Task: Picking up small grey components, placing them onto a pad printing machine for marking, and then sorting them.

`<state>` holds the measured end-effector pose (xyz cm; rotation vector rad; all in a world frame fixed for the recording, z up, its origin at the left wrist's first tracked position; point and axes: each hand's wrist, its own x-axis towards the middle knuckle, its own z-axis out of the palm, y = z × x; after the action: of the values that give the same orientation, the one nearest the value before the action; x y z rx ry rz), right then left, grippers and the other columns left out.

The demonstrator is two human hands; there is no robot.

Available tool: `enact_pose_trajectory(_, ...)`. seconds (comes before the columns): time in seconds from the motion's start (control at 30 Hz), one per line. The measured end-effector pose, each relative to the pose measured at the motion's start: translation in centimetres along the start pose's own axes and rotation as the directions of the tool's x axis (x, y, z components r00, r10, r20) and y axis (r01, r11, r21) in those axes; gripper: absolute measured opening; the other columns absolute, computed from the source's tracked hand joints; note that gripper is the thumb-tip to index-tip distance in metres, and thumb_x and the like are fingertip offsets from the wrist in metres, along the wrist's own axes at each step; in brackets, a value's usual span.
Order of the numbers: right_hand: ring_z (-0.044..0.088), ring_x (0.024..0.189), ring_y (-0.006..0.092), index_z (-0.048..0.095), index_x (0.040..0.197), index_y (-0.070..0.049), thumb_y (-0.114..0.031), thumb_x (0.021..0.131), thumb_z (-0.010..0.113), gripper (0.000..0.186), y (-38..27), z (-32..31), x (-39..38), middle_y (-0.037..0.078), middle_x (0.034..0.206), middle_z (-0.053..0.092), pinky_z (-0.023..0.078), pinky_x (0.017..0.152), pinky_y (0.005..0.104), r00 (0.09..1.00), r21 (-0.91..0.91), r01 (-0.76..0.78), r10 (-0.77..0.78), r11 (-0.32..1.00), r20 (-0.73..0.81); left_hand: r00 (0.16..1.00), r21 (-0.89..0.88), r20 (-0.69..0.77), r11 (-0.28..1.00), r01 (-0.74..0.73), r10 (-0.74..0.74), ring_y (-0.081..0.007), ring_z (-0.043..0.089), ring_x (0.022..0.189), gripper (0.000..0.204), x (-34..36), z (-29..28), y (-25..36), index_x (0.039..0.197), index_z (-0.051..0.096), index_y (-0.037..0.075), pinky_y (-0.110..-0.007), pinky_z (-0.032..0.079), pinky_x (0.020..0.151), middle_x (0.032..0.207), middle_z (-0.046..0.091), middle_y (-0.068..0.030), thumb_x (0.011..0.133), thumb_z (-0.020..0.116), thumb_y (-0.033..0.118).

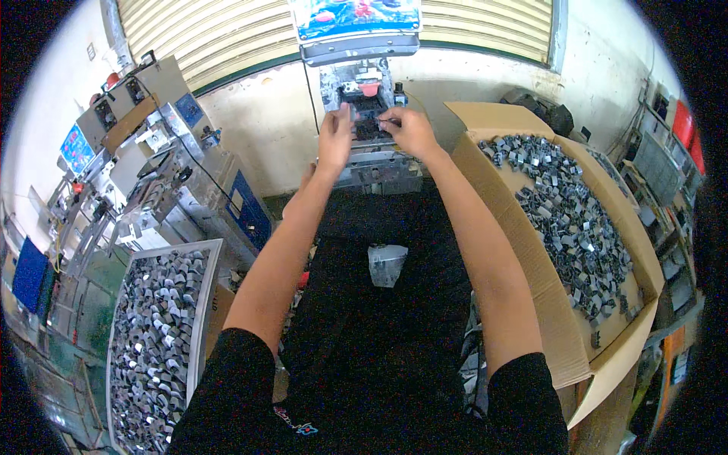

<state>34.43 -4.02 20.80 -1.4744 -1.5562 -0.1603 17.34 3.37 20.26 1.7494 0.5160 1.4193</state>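
A small machine [356,72] with a red part stands straight ahead, with a dark fixture [364,105] in its middle. My left hand [337,133] is raised at the left side of the fixture, its fingers loosely extended and somewhat blurred, holding nothing that I can see. My right hand [409,129] is at the fixture's right side, thumb and forefinger closed on something small and dark that I cannot make out.
A cardboard box [491,199] of small grey metal pieces stands on my right. A tray [205,307] full of similar pieces is at lower left. Grey machinery [186,205] crowds the upper left. A shuttered wall [485,26] rises behind the machine.
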Motion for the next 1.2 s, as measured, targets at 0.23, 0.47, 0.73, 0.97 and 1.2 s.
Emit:
enact_pose_trajectory(0.23,0.070,0.089,0.0320,0.073,0.097,-0.012,-0.020,0.085,0.074,0.014,0.2,0.5,-0.1,0.011,0.096,0.073,0.054,0.079,0.0422,1.000,-0.026,0.017,-0.017,1.000,-0.019,0.981,-0.025,0.189,0.998,0.055,-0.049,-0.0097,0.057,0.079,0.029,-13.1,-4.1,3.6,0.103,0.061,0.001,-0.026,0.045,0.072,0.089,0.063,-0.0021,0.101,0.061,0.030)
enact_pose_trajectory(0.47,0.070,0.097,0.0286,0.073,0.103,-0.012,-0.027,0.090,0.071,0.020,0.0,1.4,1.0,0.009,0.105,0.074,0.053,0.088,0.0410,0.991,-0.098,0.008,0.005,0.995,0.133,0.956,0.200,0.176,0.959,0.200,-0.236,-0.0095,0.059,0.089,0.018,-19.2,-17.6,4.9,0.104,0.061,0.000,-0.027,0.048,0.082,0.093,0.065,-0.0027,0.096,0.066,0.015)
enact_pose_trajectory(0.73,0.065,0.112,0.0309,0.069,0.114,-0.004,-0.041,0.099,0.059,0.041,3.6,1.7,1.6,0.016,0.114,0.071,0.045,0.102,0.0390,0.986,-0.185,0.106,-0.079,0.977,0.148,0.974,0.589,-0.197,0.781,0.209,-0.112,-0.0125,0.062,0.092,0.030,-23.8,-32.3,11.5,0.117,0.066,-0.001,-0.030,0.050,0.084,0.103,0.071,-0.0073,0.095,0.066,0.020)
enact_pose_trajectory(0.97,0.059,0.122,0.0328,0.060,0.133,-0.007,-0.042,0.103,0.050,0.047,6.1,2.8,-0.3,0.018,0.131,0.063,0.042,0.106,0.0389,0.977,-0.222,0.202,-0.183,0.954,0.106,0.884,0.755,-0.468,0.516,0.406,-0.011,-0.0169,0.068,0.096,0.035,-29.5,-44.6,16.3,0.118,0.067,-0.002,-0.031,0.053,0.086,0.108,0.072,-0.0141,0.090,0.072,0.020)
enact_pose_trajectory(1.2,0.056,0.125,0.0363,0.043,0.148,-0.013,-0.046,0.105,0.040,0.055,1.3,4.0,-5.1,0.016,0.137,0.058,0.046,0.101,0.0503,0.953,-0.751,0.189,-0.302,0.633,-0.014,0.719,0.623,-0.681,0.407,0.668,-0.138,-0.0206,0.070,0.099,0.050,-33.7,-50.6,14.7,0.117,0.066,-0.006,-0.031,0.054,0.086,0.104,0.074,-0.0166,0.081,0.082,0.025)
